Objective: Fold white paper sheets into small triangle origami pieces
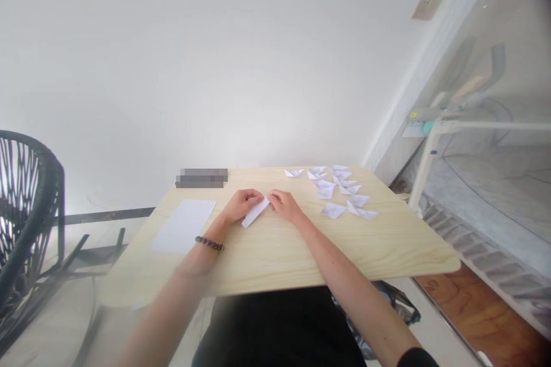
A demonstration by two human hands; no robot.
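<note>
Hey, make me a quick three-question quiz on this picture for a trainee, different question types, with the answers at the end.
1. Multiple choice: where does the flat white paper lie?
A) between the hands
B) left of the left hand
C) right of the right hand
2. True or false: the paper boats are on the left half of the table.
3. Fill in: both hands hold a narrow paper piece, and a beaded bracelet is on the ____ wrist.

Key: 1. B; 2. False, they are on the right half; 3. left
</note>
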